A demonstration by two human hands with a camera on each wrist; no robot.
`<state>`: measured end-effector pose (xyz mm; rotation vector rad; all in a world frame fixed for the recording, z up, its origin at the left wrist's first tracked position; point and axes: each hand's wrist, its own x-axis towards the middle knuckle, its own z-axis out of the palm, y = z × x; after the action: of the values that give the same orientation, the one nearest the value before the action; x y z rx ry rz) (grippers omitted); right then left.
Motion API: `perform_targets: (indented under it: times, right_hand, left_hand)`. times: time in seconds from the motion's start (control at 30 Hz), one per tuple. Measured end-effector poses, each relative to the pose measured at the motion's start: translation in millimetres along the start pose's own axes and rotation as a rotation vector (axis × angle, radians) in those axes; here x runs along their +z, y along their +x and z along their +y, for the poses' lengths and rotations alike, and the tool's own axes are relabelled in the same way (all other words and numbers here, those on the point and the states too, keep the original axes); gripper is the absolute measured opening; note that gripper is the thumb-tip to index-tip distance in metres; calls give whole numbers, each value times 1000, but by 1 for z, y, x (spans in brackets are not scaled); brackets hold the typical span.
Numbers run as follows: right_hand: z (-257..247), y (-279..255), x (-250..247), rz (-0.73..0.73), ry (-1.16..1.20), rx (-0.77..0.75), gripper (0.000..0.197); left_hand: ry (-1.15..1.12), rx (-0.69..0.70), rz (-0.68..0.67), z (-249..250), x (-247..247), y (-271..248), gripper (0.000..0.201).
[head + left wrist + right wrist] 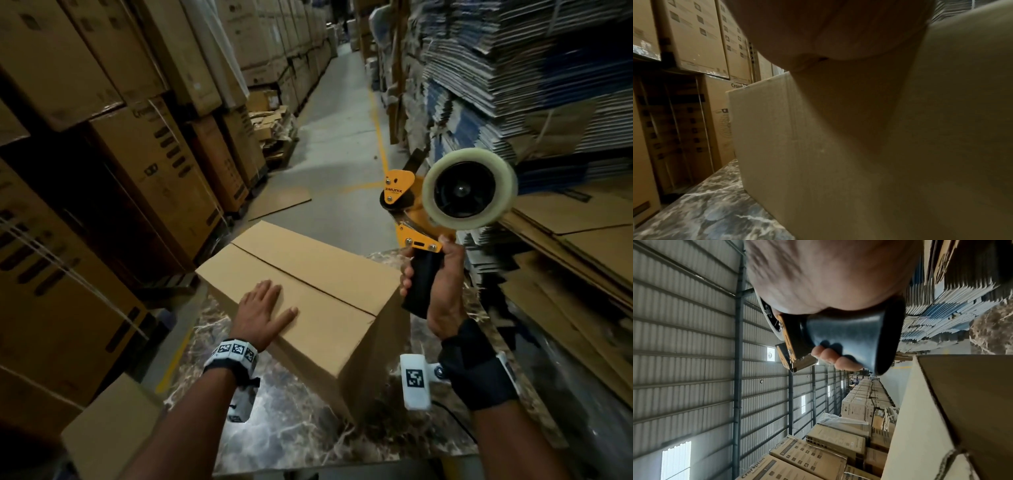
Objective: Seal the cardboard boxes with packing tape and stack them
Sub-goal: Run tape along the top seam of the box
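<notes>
**Box steadied flat-handed, tape dispenser raised beside it**

A closed cardboard box (305, 291) is seen standing on the marble-patterned counter (294, 435), its top seam untaped. The left hand (263, 313) is laid palm down on the near top flap, fingers straight and spread, forearm reaching in from below. The right hand (435, 284) is held up to the right of the box and clear of it, fingers and thumb wrapped round the black handle of an orange tape dispenser (445, 205). The dispenser is kept upright, its clear tape roll (469, 188) above the fist. A second box (109, 428) is seen at lower left.
</notes>
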<state>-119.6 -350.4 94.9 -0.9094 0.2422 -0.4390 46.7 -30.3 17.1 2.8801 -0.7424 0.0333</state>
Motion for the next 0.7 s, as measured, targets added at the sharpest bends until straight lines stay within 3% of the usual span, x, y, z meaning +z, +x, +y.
perform_targets:
  times: [0.13, 0.23, 0.33, 0.7]
  right_hand:
    - [5, 3, 6, 19, -26, 10, 63]
    - [8, 7, 8, 5, -20, 56, 65]
    - [10, 7, 8, -8, -37, 83, 67]
    - [3, 3, -3, -71, -176, 217, 72]
  left_hand:
    - [-2, 102, 23, -22, -4, 6, 91]
    - [8, 111, 113, -24, 7, 4, 83]
    - [-63, 91, 221, -19, 15, 4, 81]
    - [-48, -50, 291, 38, 17, -21, 81]
